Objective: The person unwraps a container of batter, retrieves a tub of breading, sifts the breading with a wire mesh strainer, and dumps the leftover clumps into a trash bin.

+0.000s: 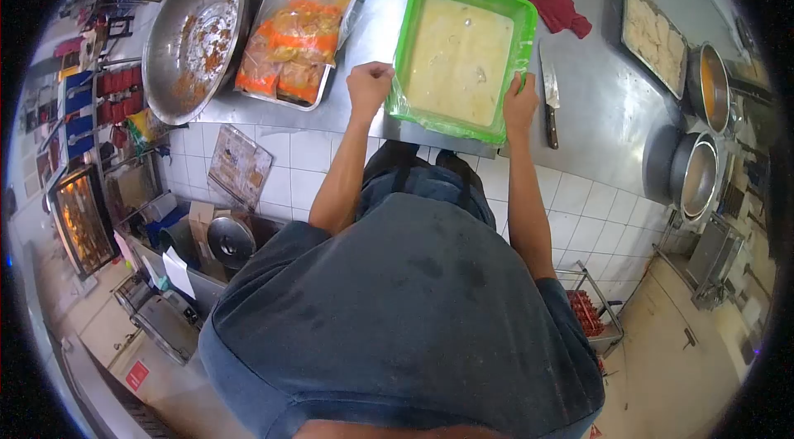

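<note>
Standing on the steel tabletop (600, 100) close to its front edge, the green tray (403, 42) could tip or slide off if pulled toward the person. The pale liquid (463, 58) fills much of the tray's floor; a jerk, or raising one side above the other, would likely slop it over the rim. The clear film (398, 100) along the rim is thin and wrinkled; uneven tension could tear it or drop a loose fold into the liquid. The knife (550, 95) lies just beside the tray's right side, uncovered; a careless sideways move of the right hand (520, 104) could meet it. The left hand (370, 87) is at the left rim, its fingers pinching the film edge. The right fingers are bent at the right rim; whether they grip the tray or only the film cannot be told. Orientation: the tray lies flat, open side up, only slightly longer than wide; its long axis runs away from the person, far end angled slightly right.
</note>
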`<action>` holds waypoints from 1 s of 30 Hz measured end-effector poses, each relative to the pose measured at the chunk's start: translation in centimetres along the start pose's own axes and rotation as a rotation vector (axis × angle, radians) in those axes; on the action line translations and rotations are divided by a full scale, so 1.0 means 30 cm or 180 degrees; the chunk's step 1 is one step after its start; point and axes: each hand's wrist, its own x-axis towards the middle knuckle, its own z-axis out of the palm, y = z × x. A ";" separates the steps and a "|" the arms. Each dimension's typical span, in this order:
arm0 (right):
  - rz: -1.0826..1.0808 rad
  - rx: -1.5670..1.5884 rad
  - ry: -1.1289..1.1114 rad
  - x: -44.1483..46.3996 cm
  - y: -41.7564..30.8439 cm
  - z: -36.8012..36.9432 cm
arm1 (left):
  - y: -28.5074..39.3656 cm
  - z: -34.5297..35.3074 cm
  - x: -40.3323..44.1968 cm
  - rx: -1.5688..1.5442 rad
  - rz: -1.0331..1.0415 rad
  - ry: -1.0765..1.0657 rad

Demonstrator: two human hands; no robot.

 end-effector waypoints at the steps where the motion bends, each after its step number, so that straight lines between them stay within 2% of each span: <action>1: -0.0071 0.0010 0.0069 0.010 0.019 0.018 | 0.065 0.003 0.014 0.0287 0.0208 0.0175; 2: -0.0136 0.0012 0.0125 0.021 0.019 0.020 | 0.108 0.009 -0.003 0.0094 -0.0083 0.0120; 5: -0.0050 0.0014 0.0101 0.016 0.006 0.010 | 0.185 -0.014 -0.113 0.1636 0.2005 0.0144; 8: -0.0230 -0.0028 0.0073 0.016 0.011 0.008 | 0.128 -0.078 -0.158 0.1908 0.2270 -0.0931; 11: -0.0146 -0.0014 0.0161 0.018 0.035 0.027 | 0.132 -0.178 -0.180 0.1809 0.2583 -0.1201; 14: -0.0178 -0.0156 0.0153 0.022 0.050 0.034 | 0.026 -0.192 -0.173 0.1531 0.2756 -0.0759; 20: -0.0270 -0.0021 0.0210 0.019 0.046 0.030 | -0.153 -0.100 -0.235 0.0695 0.2224 0.0319; 23: -0.0069 -0.0168 0.0104 0.020 0.042 0.029 | -0.218 -0.095 -0.236 0.0823 0.2034 0.0509; 24: -0.0104 -0.0110 0.0137 0.023 0.041 0.028 | -0.232 -0.080 -0.229 0.0848 0.2197 0.0542; 27: -0.0135 0.0050 0.0172 0.007 0.046 0.033 | -0.313 0.016 -0.178 0.0062 0.1177 -0.0085; 28: -0.0105 0.0088 0.0190 0.004 0.049 0.030 | -0.297 0.017 -0.193 -0.0938 0.0337 -0.0655; 30: -0.0263 0.0068 0.0328 0.036 0.072 0.050 | -0.247 0.017 -0.167 -0.1912 -0.0569 -0.0687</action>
